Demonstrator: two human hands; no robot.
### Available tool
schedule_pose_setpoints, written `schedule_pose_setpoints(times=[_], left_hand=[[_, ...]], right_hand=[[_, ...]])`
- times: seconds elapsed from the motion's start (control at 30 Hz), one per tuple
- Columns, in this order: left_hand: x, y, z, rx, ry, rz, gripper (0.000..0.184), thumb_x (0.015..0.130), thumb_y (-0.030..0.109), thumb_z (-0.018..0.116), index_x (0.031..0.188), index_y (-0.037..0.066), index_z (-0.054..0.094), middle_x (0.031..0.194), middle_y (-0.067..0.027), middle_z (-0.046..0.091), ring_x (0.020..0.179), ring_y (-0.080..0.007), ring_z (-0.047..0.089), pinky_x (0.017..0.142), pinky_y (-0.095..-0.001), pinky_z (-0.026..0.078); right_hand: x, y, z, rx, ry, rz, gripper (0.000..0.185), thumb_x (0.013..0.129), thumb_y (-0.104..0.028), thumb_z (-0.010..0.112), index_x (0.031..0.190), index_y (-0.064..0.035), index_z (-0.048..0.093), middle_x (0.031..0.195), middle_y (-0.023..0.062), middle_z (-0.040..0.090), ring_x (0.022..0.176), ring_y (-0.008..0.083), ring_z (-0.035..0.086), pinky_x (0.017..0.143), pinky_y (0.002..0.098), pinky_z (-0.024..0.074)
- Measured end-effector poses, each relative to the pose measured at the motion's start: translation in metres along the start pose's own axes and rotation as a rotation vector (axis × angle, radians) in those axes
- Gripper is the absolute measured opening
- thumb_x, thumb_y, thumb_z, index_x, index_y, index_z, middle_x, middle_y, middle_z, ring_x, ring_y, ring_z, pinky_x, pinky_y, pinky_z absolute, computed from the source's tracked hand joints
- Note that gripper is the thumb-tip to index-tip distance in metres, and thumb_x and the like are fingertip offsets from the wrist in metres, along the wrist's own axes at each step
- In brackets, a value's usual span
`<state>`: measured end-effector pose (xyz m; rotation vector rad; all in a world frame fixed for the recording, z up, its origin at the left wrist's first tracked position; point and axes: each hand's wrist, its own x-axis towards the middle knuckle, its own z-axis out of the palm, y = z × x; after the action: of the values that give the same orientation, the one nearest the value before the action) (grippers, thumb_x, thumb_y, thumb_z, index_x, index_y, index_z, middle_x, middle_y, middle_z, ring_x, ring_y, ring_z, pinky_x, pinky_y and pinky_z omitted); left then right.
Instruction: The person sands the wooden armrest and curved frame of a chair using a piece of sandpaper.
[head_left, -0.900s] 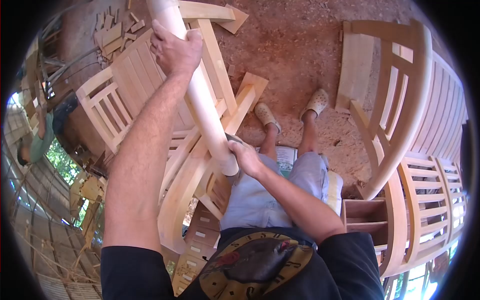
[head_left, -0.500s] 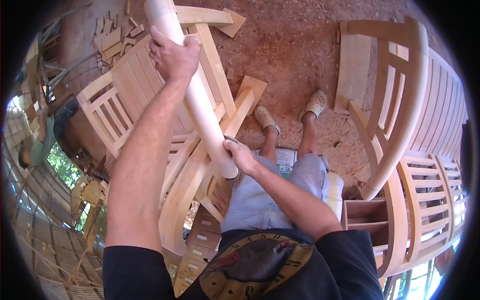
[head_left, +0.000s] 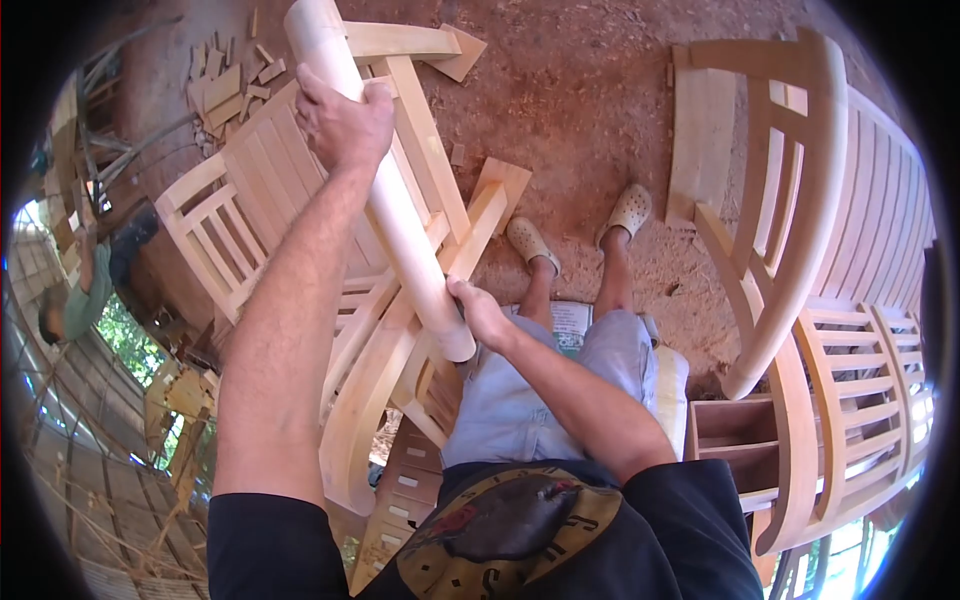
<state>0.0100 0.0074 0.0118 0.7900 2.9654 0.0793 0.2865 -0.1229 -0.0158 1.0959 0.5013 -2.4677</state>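
A thick, pale, round wooden pole (head_left: 405,235) slants across the slatted wooden chair (head_left: 262,160) on the left. Near its upper end, my left hand (head_left: 345,120) is closed around it, fingers on the far side. My right hand (head_left: 482,312) grips the pole's lower end from the right, its thumb along the surface and its other fingers mostly hidden. A small dark bit shows by the right fingertips, too small to name. Beneath the pole lies a curved wooden arm (head_left: 365,410) of the chair. Whether the pole rests on the chair, I cannot tell.
Another slatted wooden seat (head_left: 870,210) with a curved rail stands at the right, above an open wooden box (head_left: 735,435). Wood offcuts (head_left: 220,90) lie on the dirt floor at upper left. A person in a green shirt (head_left: 88,295) is at far left.
The pole and my left hand have shifted very slightly to the left. The dark bit by my right thumb shows less now. Both hands keep their hold.
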Motion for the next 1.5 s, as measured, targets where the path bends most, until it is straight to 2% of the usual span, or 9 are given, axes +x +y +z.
schedule_pose_setpoints(times=[0.17, 0.37, 0.47, 0.77, 0.87, 0.97, 1.17, 1.33, 1.5], left_hand=[[0.003, -0.005, 0.003, 0.010, -0.009, 0.011, 0.096, 0.083, 0.031, 0.064, 0.158, -0.006, 0.016, 0.147, -0.0329, 0.041, 0.136, -0.0460, 0.044, 0.113, -0.0577, 0.041], [0.002, -0.006, 0.007, 0.028, 0.036, 0.029, 0.097, 0.082, 0.031, 0.064, 0.159, -0.005, 0.015, 0.146, -0.0325, 0.042, 0.134, -0.0461, 0.046, 0.112, -0.0580, 0.042], [0.001, 0.000, 0.002, 0.008, 0.014, 0.002, 0.097, 0.082, 0.031, 0.064, 0.159, -0.005, 0.015, 0.147, -0.0325, 0.042, 0.135, -0.0464, 0.045, 0.112, -0.0584, 0.042], [0.001, -0.004, 0.007, 0.007, 0.050, 0.013, 0.095, 0.083, 0.032, 0.065, 0.158, -0.003, 0.019, 0.148, -0.0317, 0.042, 0.137, -0.0468, 0.044, 0.109, -0.0595, 0.044], [0.000, 0.000, 0.003, 0.004, 0.020, -0.023, 0.095, 0.082, 0.031, 0.065, 0.159, -0.003, 0.019, 0.149, -0.0314, 0.041, 0.138, -0.0461, 0.042, 0.110, -0.0596, 0.044], [0.001, -0.002, 0.003, -0.007, 0.008, -0.008, 0.095, 0.083, 0.031, 0.065, 0.159, -0.003, 0.018, 0.149, -0.0313, 0.041, 0.138, -0.0462, 0.043, 0.110, -0.0594, 0.044], [0.001, -0.003, 0.006, 0.020, 0.038, 0.013, 0.095, 0.083, 0.030, 0.064, 0.158, -0.005, 0.018, 0.147, -0.0319, 0.041, 0.137, -0.0460, 0.043, 0.109, -0.0591, 0.045], [0.001, -0.001, 0.002, -0.010, 0.005, 0.000, 0.094, 0.083, 0.030, 0.063, 0.158, -0.006, 0.018, 0.149, -0.0328, 0.039, 0.136, -0.0469, 0.043, 0.110, -0.0585, 0.044], [0.000, -0.002, 0.003, 0.006, 0.014, 0.009, 0.095, 0.083, 0.030, 0.063, 0.158, -0.006, 0.017, 0.149, -0.0327, 0.039, 0.136, -0.0469, 0.044, 0.110, -0.0581, 0.044]], right_hand=[[-0.044, 0.014, -0.011, -0.022, 0.013, -0.207, 0.062, 0.110, -0.046, 0.037, 0.147, 0.0003, 0.054, 0.140, 0.0186, 0.064, 0.129, 0.0260, 0.059, 0.111, 0.0352, 0.0406], [0.013, 0.022, -0.008, -0.089, -0.003, -0.027, 0.073, 0.107, -0.058, 0.035, 0.150, -0.0005, 0.050, 0.142, 0.0212, 0.062, 0.134, 0.0280, 0.057, 0.113, 0.0371, 0.0401], [-0.040, -0.009, -0.007, -0.364, 0.071, -0.125, 0.072, 0.108, -0.058, 0.033, 0.150, -0.0023, 0.050, 0.141, 0.0227, 0.062, 0.133, 0.0316, 0.058, 0.113, 0.0386, 0.0409], [-0.002, 0.001, -0.007, -0.253, 0.030, -0.089, 0.068, 0.109, -0.054, 0.029, 0.149, -0.0041, 0.051, 0.141, 0.0233, 0.061, 0.132, 0.0349, 0.058, 0.112, 0.0414, 0.0418], [-0.042, -0.013, -0.006, -0.414, 0.073, -0.151, 0.068, 0.109, -0.053, 0.028, 0.149, -0.0038, 0.051, 0.138, 0.0235, 0.063, 0.130, 0.0364, 0.059, 0.111, 0.0413, 0.0419], [-0.058, -0.009, -0.013, -0.253, 0.024, -0.156, 0.065, 0.108, -0.050, 0.030, 0.150, -0.0045, 0.050, 0.138, 0.0244, 0.063, 0.130, 0.0377, 0.059, 0.112, 0.0418, 0.0413], [0.003, 0.008, -0.007, -0.292, 0.026, -0.073, 0.067, 0.108, -0.053, 0.028, 0.152, -0.0060, 0.049, 0.141, 0.0255, 0.061, 0.132, 0.0378, 0.057, 0.114, 0.0420, 0.0398], [-0.058, -0.007, -0.014, -0.157, 0.035, -0.152, 0.065, 0.109, -0.051, 0.031, 0.151, -0.0037, 0.050, 0.139, 0.0234, 0.063, 0.130, 0.0304, 0.058, 0.113, 0.0383, 0.0396], [-0.028, -0.005, -0.005, -0.144, 0.029, -0.113, 0.065, 0.110, -0.050, 0.036, 0.151, -0.0023, 0.050, 0.141, 0.0182, 0.062, 0.131, 0.0239, 0.056, 0.114, 0.0370, 0.0393]])
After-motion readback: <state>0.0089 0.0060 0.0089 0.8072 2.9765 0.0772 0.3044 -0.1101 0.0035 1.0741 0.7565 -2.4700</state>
